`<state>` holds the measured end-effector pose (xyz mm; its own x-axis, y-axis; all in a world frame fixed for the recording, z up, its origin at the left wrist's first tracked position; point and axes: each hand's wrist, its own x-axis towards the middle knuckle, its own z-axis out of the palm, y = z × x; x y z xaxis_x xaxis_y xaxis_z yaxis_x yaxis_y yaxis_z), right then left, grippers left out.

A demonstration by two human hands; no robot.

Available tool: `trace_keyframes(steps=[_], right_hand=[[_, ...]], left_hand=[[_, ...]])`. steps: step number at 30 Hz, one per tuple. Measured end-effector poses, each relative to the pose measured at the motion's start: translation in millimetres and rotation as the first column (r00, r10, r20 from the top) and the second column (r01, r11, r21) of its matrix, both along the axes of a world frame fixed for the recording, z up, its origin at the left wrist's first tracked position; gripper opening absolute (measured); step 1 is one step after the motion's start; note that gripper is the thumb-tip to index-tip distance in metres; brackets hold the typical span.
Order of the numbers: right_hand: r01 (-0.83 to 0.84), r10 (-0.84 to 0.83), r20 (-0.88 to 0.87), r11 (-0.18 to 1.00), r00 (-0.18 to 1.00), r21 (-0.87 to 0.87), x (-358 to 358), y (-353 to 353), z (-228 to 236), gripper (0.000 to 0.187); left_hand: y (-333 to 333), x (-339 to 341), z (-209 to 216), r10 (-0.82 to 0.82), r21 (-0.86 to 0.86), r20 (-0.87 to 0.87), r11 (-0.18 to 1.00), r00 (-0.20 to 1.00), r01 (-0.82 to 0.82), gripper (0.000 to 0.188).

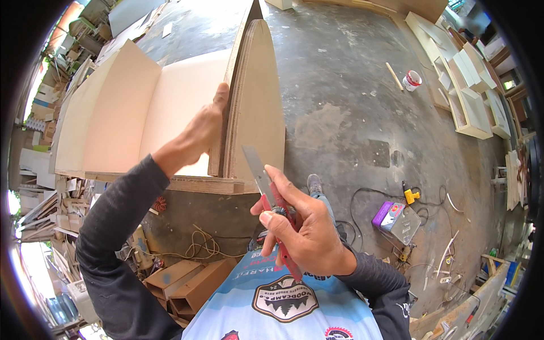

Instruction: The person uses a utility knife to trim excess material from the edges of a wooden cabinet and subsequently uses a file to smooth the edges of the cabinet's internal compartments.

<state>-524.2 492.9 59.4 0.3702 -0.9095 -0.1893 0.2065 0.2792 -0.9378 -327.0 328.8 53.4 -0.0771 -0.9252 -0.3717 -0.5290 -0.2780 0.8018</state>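
My right hand (303,226), fingers closed, holds a red-handled utility knife (265,199) in front of my chest. Its long grey blade points up and away, toward the woodwork. My left hand (195,133) grips the near part of an upright plywood panel (237,62), with one digit lying along its face and the other fingers partly hidden. This panel stands on a pale wooden cabinet piece (187,96) to my left. Just right of it rises a rounded-top plywood board (263,107) with layered edges; the knife blade is near its lower end, apparently apart from it.
On the concrete floor to the right are a clear box with a purple lid (396,221), a yellow tool (412,196) and loose cables. Farther off stand a white bucket (412,80) and pale wooden frames (462,96). Cardboard-brown boxes (195,286) and a coiled cord (198,243) lie lower left.
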Motion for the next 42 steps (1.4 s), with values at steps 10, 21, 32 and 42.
trace_keyframes(steps=[10, 21, 32, 42], right_hand=[[-0.122, 0.117, -0.128, 0.992, 0.985, -0.029, 3.7, -6.3, 5.8, 0.064], [-0.161, 0.076, -0.320, 0.955, 0.944, -0.248, 23.7, -2.5, 5.5, 0.072], [-0.203, 0.001, -0.456, 0.897, 0.890, -0.393, 31.9, 2.3, -4.3, 0.078], [-0.331, 0.159, -0.395, 0.846, 0.905, -0.419, 11.4, 25.7, 2.3, 0.071]], left_hand=[[15.5, 13.7, 7.3, -0.236, -0.020, -0.010, 0.972, 0.972, 0.236, 0.085], [21.3, 10.5, 11.2, -0.205, -0.067, -0.152, 0.978, 0.967, 0.197, 0.076], [17.9, 8.4, 9.7, -0.215, -0.053, -0.171, 0.977, 0.962, 0.209, 0.075], [25.0, 8.4, 12.5, -0.164, -0.039, -0.128, 0.986, 0.978, 0.161, 0.076]])
